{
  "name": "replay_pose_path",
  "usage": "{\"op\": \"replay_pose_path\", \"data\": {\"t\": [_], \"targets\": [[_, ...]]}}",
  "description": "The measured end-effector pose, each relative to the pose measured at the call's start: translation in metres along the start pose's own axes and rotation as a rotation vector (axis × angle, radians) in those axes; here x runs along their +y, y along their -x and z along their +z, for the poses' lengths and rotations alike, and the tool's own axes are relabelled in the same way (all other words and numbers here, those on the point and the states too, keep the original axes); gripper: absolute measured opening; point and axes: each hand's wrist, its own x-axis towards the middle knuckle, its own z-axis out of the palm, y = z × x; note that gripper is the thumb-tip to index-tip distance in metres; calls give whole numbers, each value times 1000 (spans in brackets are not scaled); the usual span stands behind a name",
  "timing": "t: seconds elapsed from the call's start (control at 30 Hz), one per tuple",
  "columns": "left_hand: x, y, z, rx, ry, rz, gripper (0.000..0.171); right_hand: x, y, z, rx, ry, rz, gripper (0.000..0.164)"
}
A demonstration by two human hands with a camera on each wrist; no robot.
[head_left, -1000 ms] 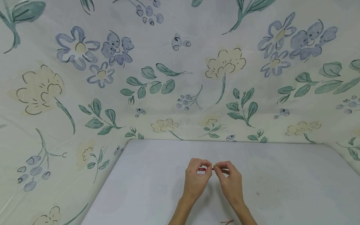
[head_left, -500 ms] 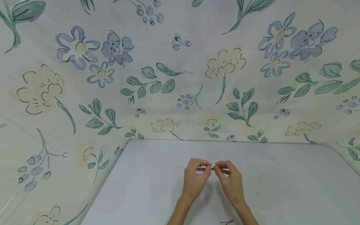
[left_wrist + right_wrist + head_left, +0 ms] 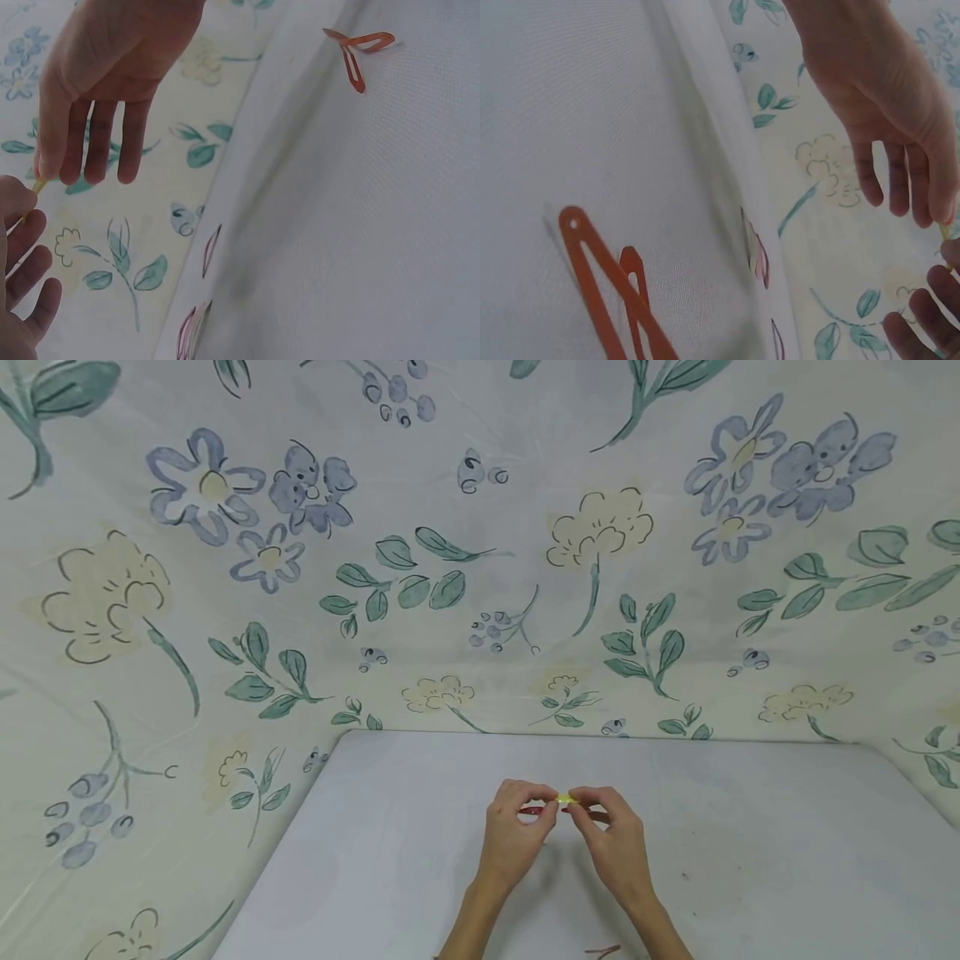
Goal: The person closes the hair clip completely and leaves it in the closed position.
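A small yellow hair clip is pinched between my two hands above the table, its ends hidden by the fingertips. My left hand grips one end between thumb and index finger. The other end is in the pinch of my right hand. In the left wrist view the clip appears as a thin yellow strip, and the other fingers of both hands hang loose. Red hair clips show through the gaps between the fingers and thumbs.
An orange-red snap clip lies sprung apart on the white table, nearer my body. Farther off lie slim reddish clips near the table's far edge. A floral cloth hangs behind and beside the table.
More of the yellow clip shows between the fingertips. My left hand has shifted slightly left; my right hand is almost where it was.
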Motion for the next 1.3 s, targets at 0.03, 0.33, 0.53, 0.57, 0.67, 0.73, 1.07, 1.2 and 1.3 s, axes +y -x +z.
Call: {"op": "replay_pose_path", "data": {"t": [0.03,0.33,0.53,0.57,0.67,0.73,1.07,1.2,1.3], "targets": [[0,0,0,-5,-3,-6,11,0,0,0,-1,4,-2,19],[-2,-1,-1,-40,-54,-3,12,0,-1,1,-26,68,-5,24],[-4,-1,-2,-41,-97,46,12,3,-2,-1,-40,78,-34,23],[-4,-1,-2,-41,-105,49,12,4,-2,-1,-41,73,-42,23],[-5,-2,-2,-56,-116,42,12,7,-4,-4,-56,81,-54,21],[-6,-3,-2,-80,-126,32,12,8,-5,-6,-74,100,-46,21],[-8,-13,-3,-210,-263,15,8,13,-13,-17,-181,230,-72,21],[-9,-20,-3,-261,-291,35,7,16,-19,-20,-212,279,-78,20],[-10,-25,-2,-296,-339,52,6,18,-23,-21,-240,322,-48,20]]}}
